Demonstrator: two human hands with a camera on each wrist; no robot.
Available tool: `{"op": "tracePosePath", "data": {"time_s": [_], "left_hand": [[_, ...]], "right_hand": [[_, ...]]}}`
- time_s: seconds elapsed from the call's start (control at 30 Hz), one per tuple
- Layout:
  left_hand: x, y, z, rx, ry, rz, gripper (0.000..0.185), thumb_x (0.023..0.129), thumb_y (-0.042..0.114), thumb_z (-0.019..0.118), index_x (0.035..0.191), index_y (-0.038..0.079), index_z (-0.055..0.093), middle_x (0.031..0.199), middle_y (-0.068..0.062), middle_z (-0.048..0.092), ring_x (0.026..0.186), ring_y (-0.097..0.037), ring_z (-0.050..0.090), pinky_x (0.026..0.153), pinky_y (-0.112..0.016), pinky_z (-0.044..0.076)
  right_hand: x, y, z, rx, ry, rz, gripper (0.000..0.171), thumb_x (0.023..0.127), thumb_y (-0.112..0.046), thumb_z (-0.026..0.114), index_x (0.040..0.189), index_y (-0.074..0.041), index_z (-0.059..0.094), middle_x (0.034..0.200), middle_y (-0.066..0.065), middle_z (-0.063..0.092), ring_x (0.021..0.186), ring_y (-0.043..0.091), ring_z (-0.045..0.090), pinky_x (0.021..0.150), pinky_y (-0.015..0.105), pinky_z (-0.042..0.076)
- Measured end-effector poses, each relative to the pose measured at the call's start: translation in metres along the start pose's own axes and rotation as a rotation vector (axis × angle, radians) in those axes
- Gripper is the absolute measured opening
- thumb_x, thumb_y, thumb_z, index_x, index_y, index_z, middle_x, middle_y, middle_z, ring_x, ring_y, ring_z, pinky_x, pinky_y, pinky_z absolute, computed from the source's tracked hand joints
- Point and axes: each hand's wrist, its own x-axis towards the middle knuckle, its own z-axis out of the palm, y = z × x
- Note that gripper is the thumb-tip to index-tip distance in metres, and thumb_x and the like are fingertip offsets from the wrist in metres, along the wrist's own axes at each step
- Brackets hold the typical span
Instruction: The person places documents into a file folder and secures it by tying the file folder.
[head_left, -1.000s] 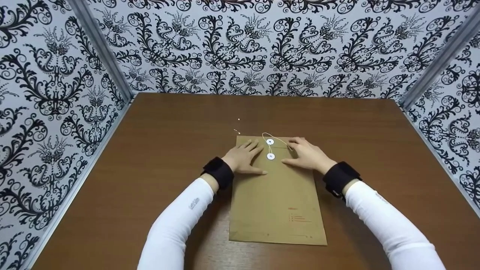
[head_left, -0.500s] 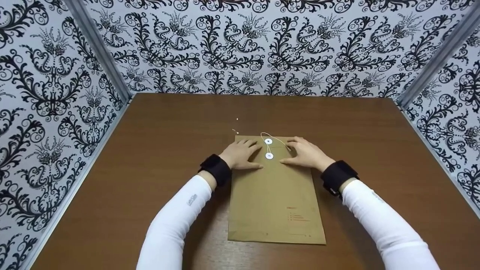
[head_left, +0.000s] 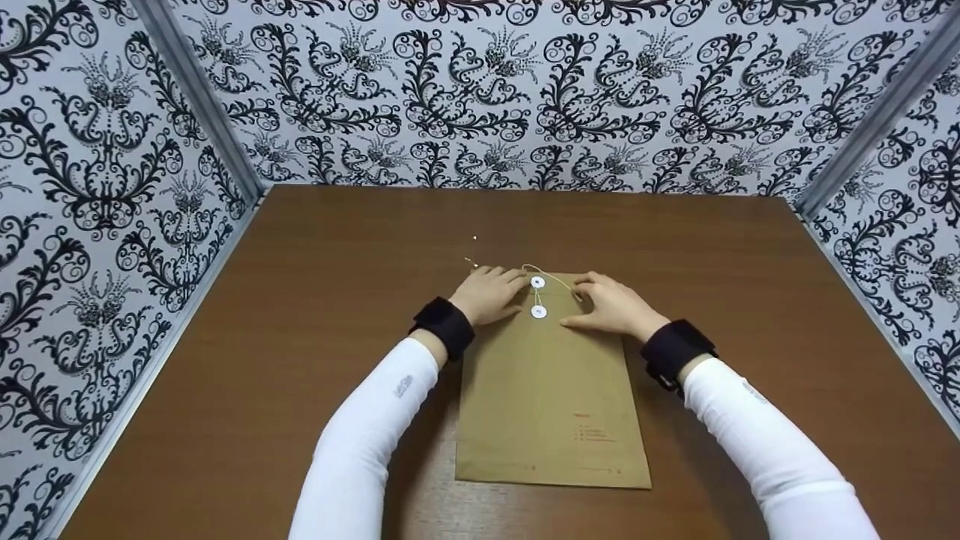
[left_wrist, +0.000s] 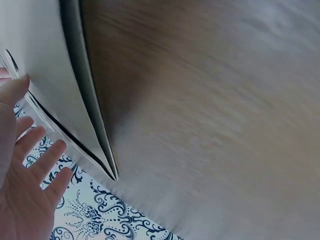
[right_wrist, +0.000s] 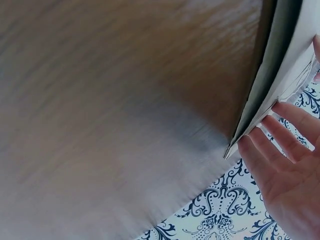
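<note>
A tan string-tie envelope (head_left: pixel 551 405) lies on the table, its short side toward me. Two white paper buttons (head_left: pixel 538 311) sit near its far end, with a thin string (head_left: pixel 553 279) running from them toward my right fingers. My left hand (head_left: pixel 489 295) is over the far left corner, fingers extended past the top edge. In the left wrist view its thumb (left_wrist: pixel 17 90) touches the envelope and the other fingers are spread. My right hand (head_left: pixel 611 306) rests on the far right part, fingertips (right_wrist: pixel 245 142) against the envelope. Whether it touches the string I cannot tell.
The brown wooden table (head_left: pixel 337 300) spreads around the envelope. Small white scraps (head_left: pixel 471 262) lie just beyond its far left corner. Patterned white-and-black walls (head_left: pixel 480 90) enclose the table at the back and sides.
My left hand has moved forward and slightly right to the envelope's top edge, its thumb drawn closer to the fingers. The right hand and the envelope have stayed nearly in place.
</note>
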Motion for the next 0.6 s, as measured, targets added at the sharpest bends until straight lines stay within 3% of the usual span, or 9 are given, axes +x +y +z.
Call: {"op": "tracePosePath", "data": {"time_s": [0.2,0.33,0.47,0.6], "left_hand": [[0.009,0.005,0.0,0.047,-0.046,-0.021,0.051,0.107,0.029,0.053,0.155,0.015,0.045,0.163,-0.003,0.045,0.145,-0.027,0.05,0.121,-0.043,0.039],[0.014,0.007,0.0,0.154,-0.055,-0.012,0.045,0.109,0.022,0.044,0.153,0.017,0.048,0.161,-0.001,0.048,0.143,-0.024,0.053,0.12,-0.041,0.041],[0.016,0.007,0.002,0.328,0.037,0.044,0.039,0.105,0.016,0.043,0.138,0.016,0.063,0.144,0.0,0.064,0.125,-0.021,0.066,0.112,-0.039,0.048],[0.017,0.004,0.007,0.435,0.194,0.113,0.029,0.099,0.014,0.05,0.105,0.016,0.078,0.108,0.001,0.078,0.094,-0.018,0.075,0.091,-0.033,0.055]], "right_hand": [[0.0,0.001,0.0,-0.002,-0.009,0.002,0.068,0.085,-0.048,0.079,0.128,0.004,0.067,0.141,0.024,0.06,0.129,0.042,0.059,0.107,0.056,0.049],[-0.001,0.001,0.0,0.0,-0.013,0.011,0.069,0.085,-0.048,0.079,0.129,0.004,0.067,0.141,0.024,0.06,0.129,0.042,0.059,0.108,0.056,0.049],[0.0,0.0,0.0,0.003,-0.006,0.01,0.068,0.084,-0.047,0.079,0.128,0.003,0.068,0.14,0.024,0.06,0.129,0.042,0.06,0.107,0.056,0.05],[0.001,0.0,-0.001,0.007,-0.006,0.008,0.067,0.084,-0.047,0.08,0.127,0.003,0.068,0.139,0.023,0.061,0.128,0.042,0.06,0.107,0.056,0.05]]}}
